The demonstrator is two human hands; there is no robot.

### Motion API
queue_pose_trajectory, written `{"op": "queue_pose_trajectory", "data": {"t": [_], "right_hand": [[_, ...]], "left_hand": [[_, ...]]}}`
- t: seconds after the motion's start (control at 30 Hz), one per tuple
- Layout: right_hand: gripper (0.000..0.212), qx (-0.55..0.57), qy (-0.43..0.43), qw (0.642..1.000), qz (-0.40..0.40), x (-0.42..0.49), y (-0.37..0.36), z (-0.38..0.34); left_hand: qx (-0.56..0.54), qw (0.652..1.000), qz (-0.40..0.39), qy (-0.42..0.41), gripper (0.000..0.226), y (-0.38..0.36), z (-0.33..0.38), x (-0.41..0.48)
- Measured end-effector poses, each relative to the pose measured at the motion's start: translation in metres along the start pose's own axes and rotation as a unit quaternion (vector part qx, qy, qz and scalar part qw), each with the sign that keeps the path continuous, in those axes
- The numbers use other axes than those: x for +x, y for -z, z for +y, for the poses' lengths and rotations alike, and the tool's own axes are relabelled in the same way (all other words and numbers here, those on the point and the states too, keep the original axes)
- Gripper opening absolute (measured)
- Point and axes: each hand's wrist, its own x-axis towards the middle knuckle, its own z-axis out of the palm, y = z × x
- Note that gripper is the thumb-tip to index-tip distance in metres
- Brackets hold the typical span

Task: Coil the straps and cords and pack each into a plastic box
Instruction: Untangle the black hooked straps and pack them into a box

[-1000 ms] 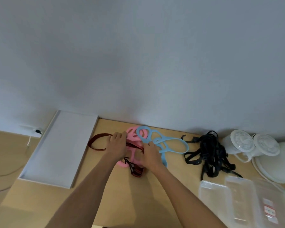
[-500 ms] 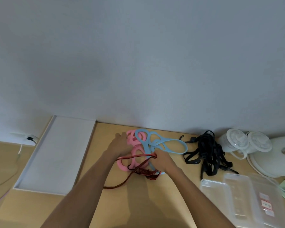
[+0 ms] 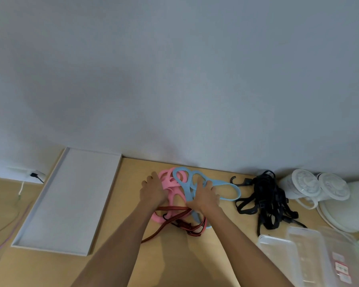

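Red strap (image 3: 170, 208) dropped, R hand (image 3: 205, 196) now on blue loops (image 3: 187, 189)

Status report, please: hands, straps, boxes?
Left hand rests on pink strap; right hand on blue strap, grip unclear. Red strap loose, uncoiled. Plastic boxes hold no strap.

The wooden table (image 3: 184, 257) carries a grey tray (image 3: 66, 199). Just right of the tray lie a pink strap (image 3: 166, 179), a blue strap (image 3: 187, 189) and a red strap (image 3: 170, 208), tangled together. Farther right of it are black straps (image 3: 265, 195), two white fans (image 3: 303, 182) and clear boxes (image 3: 303, 255).
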Motion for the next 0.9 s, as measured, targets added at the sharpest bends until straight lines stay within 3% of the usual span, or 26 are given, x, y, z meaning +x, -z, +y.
{"op": "queue_pose_trajectory", "data": {"t": [0.1, 0.23, 0.4, 0.57, 0.67, 0.77, 0.83, 0.9], "right_hand": [[0.09, -0.026, -0.018, 0.999, 0.015, 0.006, 0.0, -0.001], [0.075, -0.014, -0.02, 1.0, 0.016, 0.01, 0.0, -0.003], [0.056, -0.075, -0.022, 0.996, 0.046, 0.009, -0.003, -0.006], [0.035, 0.018, -0.012, 1.0, 0.02, 0.006, -0.007, -0.008], [0.041, -0.022, -0.002, 0.999, 0.045, 0.003, -0.005, -0.006], [0.054, -0.115, 0.003, 0.983, 0.14, -0.009, -0.001, -0.018], [0.051, -0.109, 0.068, 0.972, 0.196, -0.018, -0.001, -0.034], [0.056, -0.062, 0.143, 0.972, 0.178, -0.024, -0.005, -0.05]], "left_hand": [[0.011, 1.0, 0.01, -0.015, 0.04, 0.013, -0.005, 0.001], [0.064, 0.995, 0.081, -0.016, 0.03, 0.041, -0.019, 0.006], [0.079, 0.985, 0.142, 0.056, 0.031, 0.075, -0.052, 0.014], [0.058, 0.986, 0.133, 0.082, 0.03, 0.086, -0.07, 0.015], [-0.032, 0.993, 0.096, 0.062, 0.036, 0.075, -0.066, 0.013], [-0.095, 0.992, 0.077, 0.037, 0.046, 0.067, -0.059, 0.01], [-0.12, 0.989, 0.082, 0.027, 0.047, 0.065, -0.056, 0.008], [-0.106, 0.991, 0.075, 0.013, 0.044, 0.063, -0.053, 0.01]]}}
